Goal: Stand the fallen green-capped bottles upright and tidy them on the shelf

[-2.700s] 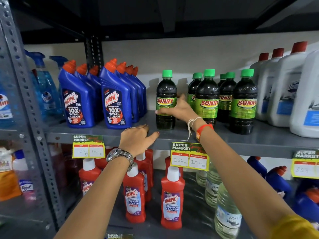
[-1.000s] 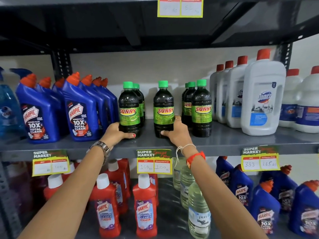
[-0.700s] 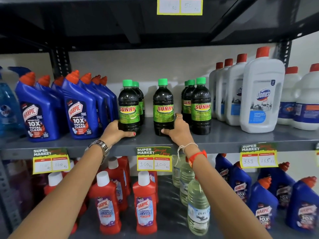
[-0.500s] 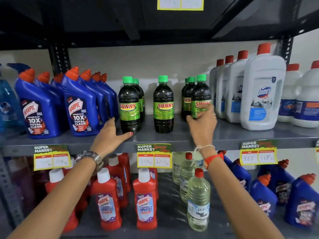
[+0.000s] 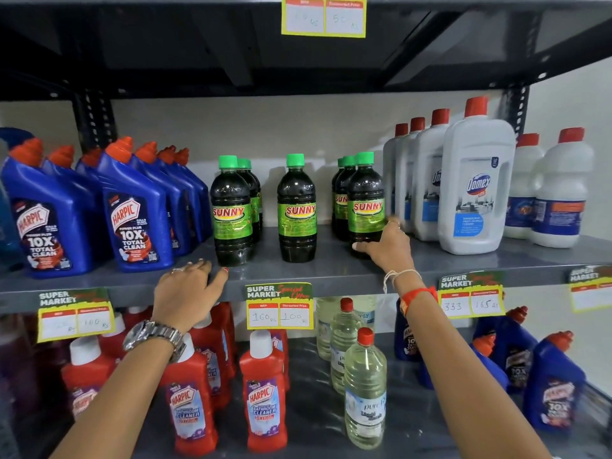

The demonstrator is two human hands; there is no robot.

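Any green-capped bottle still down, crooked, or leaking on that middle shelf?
Nothing stands out. All the green-capped bottles stand upright, and no spill shows on the shelf. The right hand touches the right-hand front bottle.

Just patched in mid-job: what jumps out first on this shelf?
The dark green-capped bottles stand upright in three spaced groups mid-shelf, between blue Harpic bottles on the left and white Domex bottles on the right. The right hand touches the base of the rightmost front bottle; the left hand rests on the shelf edge.
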